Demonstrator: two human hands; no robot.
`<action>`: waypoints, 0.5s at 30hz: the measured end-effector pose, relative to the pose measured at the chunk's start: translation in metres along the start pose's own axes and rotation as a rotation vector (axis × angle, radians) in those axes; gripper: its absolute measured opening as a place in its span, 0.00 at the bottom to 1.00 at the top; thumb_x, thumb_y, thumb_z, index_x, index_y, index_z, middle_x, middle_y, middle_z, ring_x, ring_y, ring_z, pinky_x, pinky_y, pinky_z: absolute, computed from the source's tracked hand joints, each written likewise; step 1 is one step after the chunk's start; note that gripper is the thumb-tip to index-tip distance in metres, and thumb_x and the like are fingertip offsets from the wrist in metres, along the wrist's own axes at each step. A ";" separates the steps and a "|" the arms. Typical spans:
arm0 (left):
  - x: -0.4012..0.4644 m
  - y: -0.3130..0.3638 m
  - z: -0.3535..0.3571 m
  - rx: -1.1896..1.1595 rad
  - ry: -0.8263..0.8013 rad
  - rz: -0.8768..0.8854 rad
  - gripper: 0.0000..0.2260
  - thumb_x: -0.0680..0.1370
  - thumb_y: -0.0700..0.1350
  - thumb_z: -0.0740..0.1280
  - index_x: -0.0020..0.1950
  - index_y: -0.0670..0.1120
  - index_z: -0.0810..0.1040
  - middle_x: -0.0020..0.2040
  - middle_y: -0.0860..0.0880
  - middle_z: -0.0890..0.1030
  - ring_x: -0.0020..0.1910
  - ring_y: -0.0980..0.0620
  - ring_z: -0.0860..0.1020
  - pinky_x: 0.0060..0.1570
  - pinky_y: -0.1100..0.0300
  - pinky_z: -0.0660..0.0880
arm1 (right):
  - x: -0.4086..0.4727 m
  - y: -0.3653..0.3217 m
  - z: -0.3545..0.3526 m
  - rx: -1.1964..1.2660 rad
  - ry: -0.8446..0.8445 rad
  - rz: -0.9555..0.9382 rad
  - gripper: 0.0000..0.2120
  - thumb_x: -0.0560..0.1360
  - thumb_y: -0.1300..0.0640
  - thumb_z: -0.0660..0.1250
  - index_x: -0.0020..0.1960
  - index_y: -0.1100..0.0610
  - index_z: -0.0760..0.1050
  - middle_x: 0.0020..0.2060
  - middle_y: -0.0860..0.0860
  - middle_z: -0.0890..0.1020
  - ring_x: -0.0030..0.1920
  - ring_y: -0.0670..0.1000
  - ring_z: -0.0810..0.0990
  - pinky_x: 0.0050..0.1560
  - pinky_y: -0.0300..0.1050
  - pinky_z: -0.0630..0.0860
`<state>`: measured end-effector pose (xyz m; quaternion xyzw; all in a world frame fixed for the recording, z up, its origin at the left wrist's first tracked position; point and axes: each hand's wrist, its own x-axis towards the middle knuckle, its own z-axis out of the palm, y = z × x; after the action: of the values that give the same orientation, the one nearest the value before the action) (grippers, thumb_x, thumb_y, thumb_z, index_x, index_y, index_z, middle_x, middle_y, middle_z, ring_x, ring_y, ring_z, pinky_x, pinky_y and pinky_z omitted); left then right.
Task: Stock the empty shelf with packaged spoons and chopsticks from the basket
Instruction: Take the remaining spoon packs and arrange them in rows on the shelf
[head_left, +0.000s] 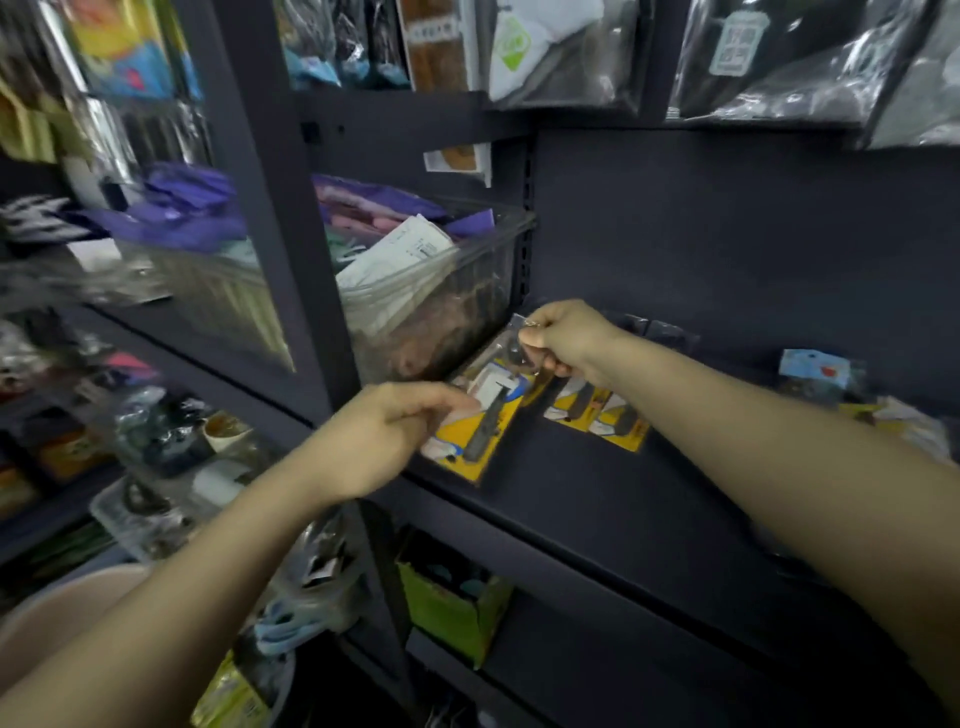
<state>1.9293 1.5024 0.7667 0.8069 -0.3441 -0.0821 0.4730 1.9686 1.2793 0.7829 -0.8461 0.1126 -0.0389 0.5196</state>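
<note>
Both hands work at one yellow-backed pack (480, 415) at the left end of a dark shelf (597, 499). The left hand (387, 441) pinches the pack's lower left edge, fingers curled round it. The right hand (563, 340) is closed on the pack's clear top end, knuckles toward the shelf's back wall. The pack lies tilted, its lower end at the shelf's front lip, and a dark utensil shows through its wrap; which kind is too blurred to tell. Just right of it, two more yellow packs (597, 415) lie side by side on the shelf. Further right sits a blue-topped pack (815, 371). Behind the held pack, to the left, stands a clear bin (431, 291) full of goods.
</note>
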 end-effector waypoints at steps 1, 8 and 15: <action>-0.001 -0.001 -0.002 -0.002 -0.024 -0.064 0.20 0.65 0.38 0.55 0.41 0.55 0.83 0.46 0.40 0.84 0.48 0.45 0.80 0.54 0.54 0.73 | 0.001 0.000 0.005 -0.013 0.004 0.007 0.15 0.78 0.63 0.60 0.33 0.56 0.68 0.25 0.53 0.70 0.18 0.43 0.65 0.17 0.30 0.59; 0.004 0.001 0.016 0.746 -0.151 0.023 0.32 0.72 0.64 0.49 0.71 0.47 0.64 0.74 0.43 0.62 0.73 0.49 0.58 0.72 0.60 0.56 | -0.003 -0.005 0.021 -0.012 0.093 0.045 0.12 0.78 0.67 0.57 0.37 0.57 0.71 0.27 0.54 0.71 0.18 0.46 0.71 0.17 0.33 0.65; 0.019 -0.022 0.029 0.843 -0.180 0.008 0.25 0.81 0.52 0.50 0.75 0.45 0.50 0.77 0.43 0.49 0.76 0.46 0.49 0.75 0.55 0.48 | -0.047 0.002 -0.006 -0.222 0.061 -0.004 0.15 0.78 0.67 0.56 0.63 0.59 0.70 0.50 0.62 0.79 0.40 0.54 0.75 0.37 0.41 0.78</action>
<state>1.9410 1.4768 0.7367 0.9178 -0.3908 -0.0026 0.0703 1.9215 1.2842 0.7857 -0.8970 0.1304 -0.0529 0.4190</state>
